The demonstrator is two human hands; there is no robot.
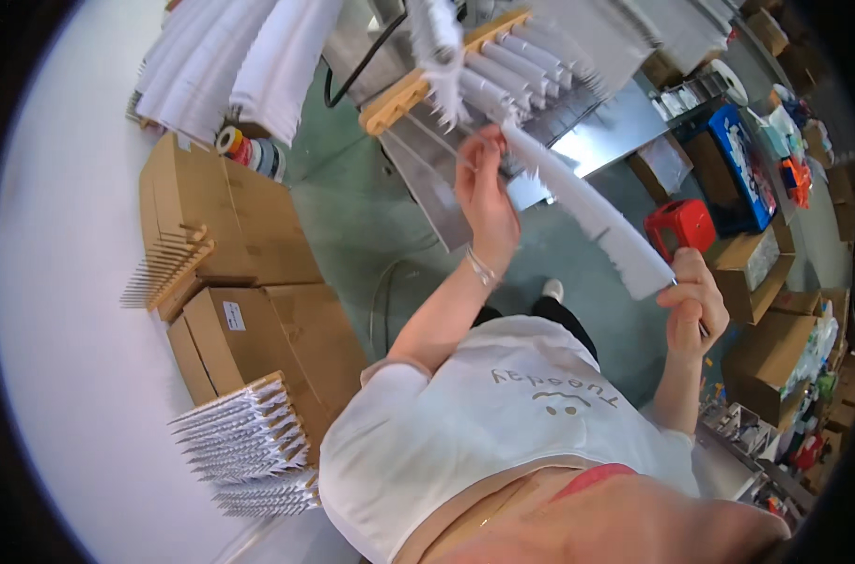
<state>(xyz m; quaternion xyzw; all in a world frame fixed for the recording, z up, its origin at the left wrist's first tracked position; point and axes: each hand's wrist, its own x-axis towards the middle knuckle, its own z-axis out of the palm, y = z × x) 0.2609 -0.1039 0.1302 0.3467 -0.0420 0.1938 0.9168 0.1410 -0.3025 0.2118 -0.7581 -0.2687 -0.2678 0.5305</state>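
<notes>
A long white strip with ragged edges [587, 207], seemingly many thin pieces stacked on a thin rod, slants across in front of me. My right hand [695, 301] is closed around the dark rod end that sticks out of its near right tip. At the far left end, my left hand [485, 183] is raised with its fingers pinched on or right beside the strip; the contact is slightly blurred. Just beyond it, a wooden bar [399, 103] carries several rods loaded with similar white stacks [503, 75]. Bare rods show on the bar's left part.
Cardboard boxes [230, 226] stand along the left wall, with a wooden rack of bare pins [178, 268] on them. Another rack holds spiky white stacks [244, 432]. A metal table [597, 141] lies ahead. A red stool [681, 226] and a blue crate [742, 164] stand right.
</notes>
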